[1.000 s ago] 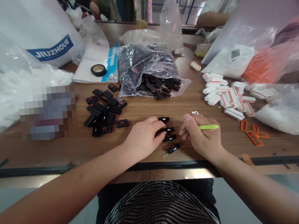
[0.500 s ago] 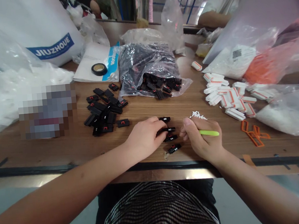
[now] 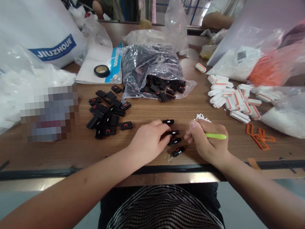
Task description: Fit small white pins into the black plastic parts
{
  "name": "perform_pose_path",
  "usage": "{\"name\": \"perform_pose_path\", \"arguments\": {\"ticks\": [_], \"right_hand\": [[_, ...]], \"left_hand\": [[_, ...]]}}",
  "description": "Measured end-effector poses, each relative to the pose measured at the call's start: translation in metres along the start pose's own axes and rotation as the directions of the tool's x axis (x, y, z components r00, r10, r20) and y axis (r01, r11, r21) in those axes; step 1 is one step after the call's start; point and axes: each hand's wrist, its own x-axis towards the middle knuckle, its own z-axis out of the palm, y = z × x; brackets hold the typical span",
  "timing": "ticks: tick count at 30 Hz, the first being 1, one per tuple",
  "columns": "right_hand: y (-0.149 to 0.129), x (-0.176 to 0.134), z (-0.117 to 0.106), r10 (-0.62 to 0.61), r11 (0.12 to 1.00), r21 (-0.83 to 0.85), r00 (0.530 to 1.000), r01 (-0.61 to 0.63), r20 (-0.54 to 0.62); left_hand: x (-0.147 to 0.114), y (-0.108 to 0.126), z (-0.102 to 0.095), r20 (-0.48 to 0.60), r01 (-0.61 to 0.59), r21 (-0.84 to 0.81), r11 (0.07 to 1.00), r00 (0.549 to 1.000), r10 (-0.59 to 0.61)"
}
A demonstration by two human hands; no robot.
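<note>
My left hand rests on the wooden table, its fingers closed round a small black connector housing with white dots at its end. Similar black pieces lie close by: one beyond the fingertips, and another nearer the table edge. In my right hand is a slim lime-green tool, held like a pen; its tip is hidden by the fingers. Just past that hand lies a small heap of tiny white pieces. The right fingertips are a short way from the black housing, apart from it.
A pile of black housings lies on the left, behind it a clear bag of more. White blocks with orange trim and orange frames are on the right. Black tape sits on a booklet.
My right hand, with the green tool, has shifted slightly to the right. My left hand stays on the black housing, almost unmoved.
</note>
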Motion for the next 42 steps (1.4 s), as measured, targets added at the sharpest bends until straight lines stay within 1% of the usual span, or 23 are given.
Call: {"name": "perform_pose_path", "arguments": {"ticks": [3, 7, 20, 23, 27, 39, 42], "right_hand": [[-0.0014, -0.0008, -0.0006, 0.034, 0.999, 0.027, 0.999, -0.033, -0.006], [-0.0018, -0.0007, -0.0004, 0.038, 0.999, 0.039, 0.999, -0.038, 0.000], [-0.0052, 0.0012, 0.0005, 0.075, 0.994, 0.078, 0.997, -0.072, -0.035], [-0.0048, 0.0005, 0.0011, 0.078, 0.993, 0.085, 0.997, -0.076, -0.025], [-0.0062, -0.0002, 0.0018, 0.089, 0.992, 0.086, 0.996, -0.087, -0.017], [-0.0072, 0.0015, 0.0022, 0.098, 0.992, 0.081, 0.994, -0.094, -0.050], [-0.0068, 0.0016, 0.0026, 0.096, 0.993, 0.076, 0.995, -0.093, -0.039]], "left_hand": [[0.0001, 0.0002, 0.0000, -0.004, -0.003, -0.002, 1.000, 1.000, 0.003], [0.0003, -0.0002, 0.0002, -0.005, -0.011, -0.006, 1.000, 1.000, 0.011], [0.0001, -0.0001, -0.0004, 0.008, -0.008, 0.014, 1.000, 1.000, 0.008], [0.0001, -0.0001, -0.0003, 0.007, -0.006, 0.017, 1.000, 1.000, 0.006], [0.0002, 0.0003, -0.0005, 0.009, -0.003, 0.018, 1.000, 1.000, 0.003], [0.0001, -0.0011, 0.0006, 0.007, -0.016, 0.017, 1.000, 1.000, 0.016], [0.0003, -0.0005, 0.0000, 0.008, -0.012, 0.012, 1.000, 1.000, 0.011]]}}
